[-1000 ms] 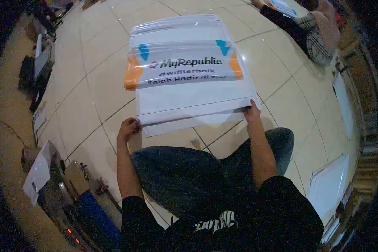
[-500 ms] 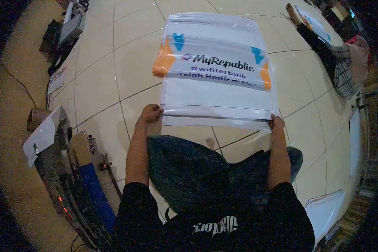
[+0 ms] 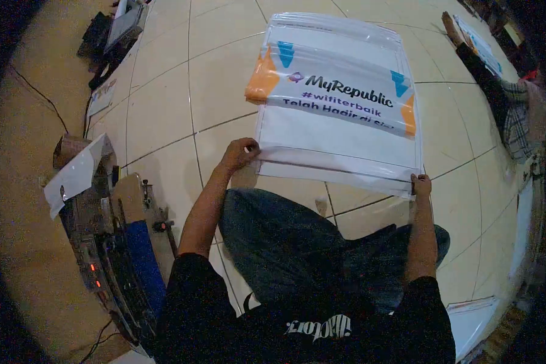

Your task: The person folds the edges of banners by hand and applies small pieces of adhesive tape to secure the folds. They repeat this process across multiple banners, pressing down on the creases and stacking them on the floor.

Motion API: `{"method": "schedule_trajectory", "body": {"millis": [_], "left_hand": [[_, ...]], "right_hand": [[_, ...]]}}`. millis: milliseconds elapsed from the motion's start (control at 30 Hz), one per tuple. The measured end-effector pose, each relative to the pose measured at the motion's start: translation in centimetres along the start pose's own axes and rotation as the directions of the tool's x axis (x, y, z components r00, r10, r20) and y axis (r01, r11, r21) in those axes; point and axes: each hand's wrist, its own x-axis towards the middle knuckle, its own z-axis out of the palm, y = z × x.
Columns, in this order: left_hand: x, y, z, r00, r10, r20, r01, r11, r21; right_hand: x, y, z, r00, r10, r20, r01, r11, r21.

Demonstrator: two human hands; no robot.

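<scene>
Where banner (image 3: pixel 340 115) lies: flat on floor (image 3: pixel 164 109), before knees.
Left hand (image 3: pixel 239 155): closed on banner's near-left corner.
Right hand (image 3: pixel 421 184): pinching near-right corner, probably.
Machine (image 3: pixel 103 242): beside left arm.

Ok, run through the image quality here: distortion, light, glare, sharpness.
Head view: heavy fisheye, so the joints of the floor bow and the corners go black; dim warm light, with soft glare along the glossy top of the printed banner; its large print reads sharp; the left hand and right hand on its near edge look slightly soft; the machine at left sinks into shadow.
</scene>
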Motion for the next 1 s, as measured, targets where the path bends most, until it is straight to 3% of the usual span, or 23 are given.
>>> {"method": "schedule_trajectory", "body": {"millis": [67,100,167,200,267,333,500,567,600,667,700,733,767,800,833,867,1000], "left_hand": [[-1.3,1.3,-0.8,0.944,0.328,-0.027,-0.3,0.892,0.338],[-1.4,1.0,-0.6,0.943,0.331,-0.02,-0.305,0.89,0.34],[-1.4,-0.3,0.5,0.807,0.544,0.228,-0.572,0.629,0.526],[-1.6,0.0,0.6,0.801,0.55,0.236,-0.583,0.629,0.514],[-2.4,1.4,0.2,0.729,0.538,0.423,-0.682,0.522,0.512],[-2.1,1.8,0.5,0.732,0.512,0.449,-0.68,0.521,0.515],[-2.0,2.3,-0.4,0.774,0.39,0.498,-0.628,0.567,0.532],[-2.3,2.5,-0.9,0.782,0.412,0.467,-0.612,0.649,0.452],[-2.4,1.8,-0.8,0.788,0.404,0.465,-0.604,0.651,0.459],[-2.5,-1.1,-0.1,0.668,0.701,0.249,-0.744,0.626,0.232],[-3.4,-2.0,0.4,0.674,0.682,0.285,-0.734,0.572,0.366],[-4.0,-2.3,0.6,0.687,0.667,0.289,-0.721,0.581,0.377],[-4.6,-2.6,0.9,0.697,0.673,0.248,-0.705,0.579,0.409],[-5.2,-2.8,1.2,0.699,0.683,0.213,-0.693,0.574,0.436],[-5.2,-3.5,1.7,0.701,0.684,0.203,-0.684,0.565,0.462],[-4.9,-4.1,1.8,0.695,0.687,0.214,-0.692,0.556,0.461],[-4.8,-5.0,2.8,0.698,0.699,0.156,-0.683,0.583,0.441]], "right_hand": [[0.2,0.1,0.0,0.999,0.036,0.036,-0.034,0.998,-0.05],[2.3,3.5,2.1,0.997,0.044,0.058,-0.046,0.999,0.027],[0.6,1.6,1.5,1.0,0.013,-0.008,-0.013,1.0,-0.011],[0.2,1.0,0.9,0.997,-0.039,-0.069,0.035,0.998,-0.059],[-0.3,0.5,0.2,0.998,-0.009,-0.066,0.009,1.0,0.006],[-2.0,-3.0,-1.7,0.985,0.138,0.101,-0.156,0.968,0.198],[-1.5,-2.7,-1.0,0.981,0.186,0.058,-0.191,0.977,0.097],[-0.8,-0.4,0.6,0.979,0.068,-0.192,-0.085,0.993,-0.078],[-1.7,-1.2,0.5,0.981,0.064,-0.184,-0.078,0.994,-0.073],[-4.8,-5.0,-0.6,0.881,-0.245,-0.406,0.123,0.945,-0.304],[-6.6,-6.8,-0.1,0.944,-0.255,-0.209,0.241,0.966,-0.09],[-8.8,-8.8,0.4,0.955,-0.298,-0.003,0.295,0.945,0.144],[-12.4,-12.9,0.3,0.911,-0.309,0.273,0.245,0.938,0.243],[-15.7,-16.0,0.3,0.792,-0.319,0.521,0.164,0.933,0.322],[-17.0,-15.3,2.4,0.623,-0.594,0.509,0.468,0.804,0.366],[-18.1,-14.8,4.3,0.376,-0.794,0.478,0.714,0.577,0.397],[-23.0,-20.0,4.5,0.382,-0.76,0.525,0.694,0.611,0.381]]}}
